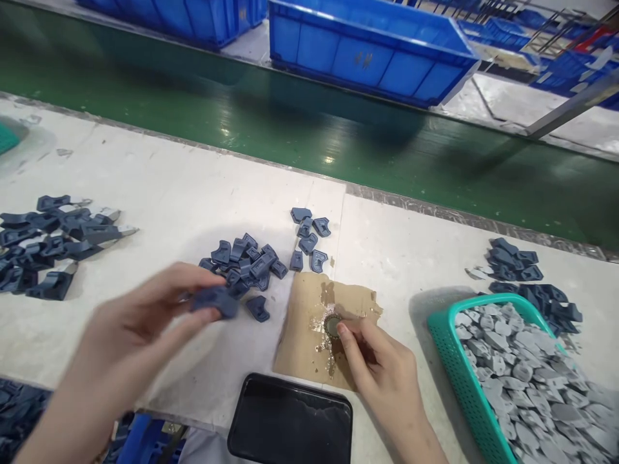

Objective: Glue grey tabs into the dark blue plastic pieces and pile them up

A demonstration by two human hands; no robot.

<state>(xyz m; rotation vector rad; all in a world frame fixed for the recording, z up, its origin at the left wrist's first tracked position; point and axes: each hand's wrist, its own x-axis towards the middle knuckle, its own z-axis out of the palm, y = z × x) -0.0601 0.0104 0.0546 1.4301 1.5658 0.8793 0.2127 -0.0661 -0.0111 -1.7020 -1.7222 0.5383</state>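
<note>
My left hand [159, 316] pinches a dark blue plastic part [215, 300] between thumb and fingers, slightly blurred, in front of a pile of similar blue parts [249, 264]. One loose part [258, 309] lies just right of it. My right hand [382, 361] grips the edge of a small round bottle cap [333, 326] with a ridged rim. The cap is over a brown piece of cardboard [297, 348] with wet, shiny spots around it. Beyond the cardboard, several more blue parts [308, 243] are spread out.
A black phone [293, 419] lies at the near edge. To the right stands a teal basket [452, 348] full of grey parts, with blue parts [512, 261] behind. Another heap [58, 238] sits at left. Past the table runs a green conveyor belt [271, 122], with blue bins [367, 51] beyond.
</note>
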